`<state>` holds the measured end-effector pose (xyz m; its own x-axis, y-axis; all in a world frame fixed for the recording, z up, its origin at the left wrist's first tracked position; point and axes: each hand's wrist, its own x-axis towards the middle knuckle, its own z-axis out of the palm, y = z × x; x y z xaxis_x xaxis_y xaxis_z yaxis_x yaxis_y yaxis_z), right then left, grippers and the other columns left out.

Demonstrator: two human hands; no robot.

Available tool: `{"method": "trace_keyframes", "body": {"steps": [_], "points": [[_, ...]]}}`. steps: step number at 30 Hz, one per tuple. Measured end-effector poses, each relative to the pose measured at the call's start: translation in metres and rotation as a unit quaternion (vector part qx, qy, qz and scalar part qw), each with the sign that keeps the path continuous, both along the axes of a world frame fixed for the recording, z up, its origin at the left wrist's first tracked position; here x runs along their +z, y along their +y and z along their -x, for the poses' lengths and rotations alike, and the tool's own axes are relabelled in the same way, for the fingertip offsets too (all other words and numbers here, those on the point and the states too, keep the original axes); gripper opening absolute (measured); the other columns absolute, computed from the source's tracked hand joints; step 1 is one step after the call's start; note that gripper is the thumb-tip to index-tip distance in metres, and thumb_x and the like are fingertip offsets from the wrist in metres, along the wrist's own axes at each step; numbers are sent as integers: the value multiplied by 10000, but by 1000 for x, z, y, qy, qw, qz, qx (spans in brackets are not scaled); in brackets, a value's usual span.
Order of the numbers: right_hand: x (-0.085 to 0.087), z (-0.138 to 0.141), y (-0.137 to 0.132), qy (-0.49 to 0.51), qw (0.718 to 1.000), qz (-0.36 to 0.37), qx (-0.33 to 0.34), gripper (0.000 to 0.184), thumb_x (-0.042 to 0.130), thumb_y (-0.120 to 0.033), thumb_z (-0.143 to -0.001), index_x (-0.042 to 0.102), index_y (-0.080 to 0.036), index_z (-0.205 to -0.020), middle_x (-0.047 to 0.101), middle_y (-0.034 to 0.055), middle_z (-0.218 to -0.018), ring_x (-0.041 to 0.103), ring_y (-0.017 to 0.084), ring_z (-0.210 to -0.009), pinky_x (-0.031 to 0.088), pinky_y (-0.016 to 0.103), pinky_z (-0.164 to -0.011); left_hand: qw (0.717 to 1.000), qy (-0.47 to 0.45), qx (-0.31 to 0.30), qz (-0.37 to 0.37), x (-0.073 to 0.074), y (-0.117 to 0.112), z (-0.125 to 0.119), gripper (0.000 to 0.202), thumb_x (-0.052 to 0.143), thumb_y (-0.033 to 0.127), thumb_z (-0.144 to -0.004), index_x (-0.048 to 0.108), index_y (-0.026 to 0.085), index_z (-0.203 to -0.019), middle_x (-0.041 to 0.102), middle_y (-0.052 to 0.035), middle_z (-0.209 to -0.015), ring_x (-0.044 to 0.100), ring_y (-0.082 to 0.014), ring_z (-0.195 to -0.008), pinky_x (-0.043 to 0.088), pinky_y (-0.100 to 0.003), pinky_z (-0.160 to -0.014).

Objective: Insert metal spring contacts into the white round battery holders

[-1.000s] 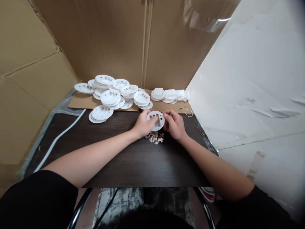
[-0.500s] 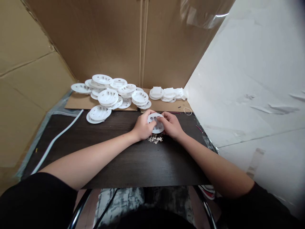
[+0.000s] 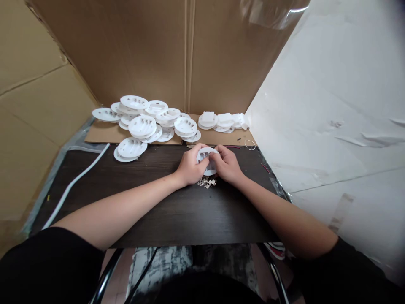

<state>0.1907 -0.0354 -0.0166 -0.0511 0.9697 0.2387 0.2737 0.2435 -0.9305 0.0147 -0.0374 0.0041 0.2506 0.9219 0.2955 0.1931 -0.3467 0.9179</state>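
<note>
A round white plastic battery holder (image 3: pixel 210 172) with slots across its middle is held up between both hands, over the dark table. My left hand (image 3: pixel 191 165) grips its left side, the thumb lying over the slots. On the opposite side my right hand (image 3: pixel 227 165) is closed on the rim, its thumb pressed into the slotted middle. Whether a small part sits under that thumb, I cannot tell. Just below the holder lies a small heap of metal contact pieces (image 3: pixel 207 182).
Stacked white round holders (image 3: pixel 142 126) spread over the cardboard sheet (image 3: pixel 104 134) at the back left. More white pieces (image 3: pixel 224 120) lie at the back right, near a rubber band (image 3: pixel 249 145). A white cable (image 3: pixel 76 181) crosses the table's left side. Cardboard walls (image 3: pixel 142 50) enclose the back.
Both thumbs have shifted slightly on the holder, the right one now further into the slots. The whole view has moved a little; the stacks stay in place.
</note>
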Motion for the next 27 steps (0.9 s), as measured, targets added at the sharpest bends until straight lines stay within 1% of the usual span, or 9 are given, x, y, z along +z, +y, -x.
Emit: {"method": "trace_keyframes", "body": {"steps": [4, 12, 20, 24, 27], "points": [[3, 0, -3, -21, 1000, -7, 6, 236, 646, -396, -996, 561, -253, -828, 593, -48, -623, 540, 143, -504, 420, 253, -467, 1000, 11, -3, -19, -2, 1, 1, 194, 655, 243, -955, 698, 164, -1127, 766, -81, -1023, 673, -207, -910, 512, -290, -839], [12, 2, -10, -44, 999, 6, 16, 287, 616, -467, -1030, 526, -259, -854, 584, -54, -592, 577, 157, -438, 428, 269, -447, 999, 21, 11, -47, -6, 5, 0, 162, 661, 259, -927, 668, 177, -1066, 744, -55, -932, 660, -209, -834, 510, -321, -781], [12, 2, -11, -27, 999, 11, 26, 294, 612, -484, -1033, 514, -266, -861, 557, -55, -583, 553, 162, -444, 406, 278, -444, 998, 36, 10, -58, 1, -1, -1, 112, 634, 246, -936, 641, 187, -1031, 720, -38, -889, 647, -195, -806, 491, -320, -763], [11, 2, -11, -35, 999, -15, 16, 273, 617, -439, -1012, 515, -260, -833, 550, -51, -595, 533, 162, -487, 400, 286, -487, 996, 52, 13, -64, 3, -4, -1, 122, 639, 230, -928, 642, 187, -1043, 725, -36, -882, 640, -190, -784, 481, -320, -759], [11, 1, -9, -37, 998, -37, 18, 266, 620, -410, -999, 504, -259, -813, 544, -49, -617, 518, 159, -521, 391, 284, -506, 996, 49, 11, -67, 2, -2, 0, 142, 648, 216, -911, 644, 187, -1049, 739, -42, -914, 652, -193, -812, 491, -322, -782]]}}
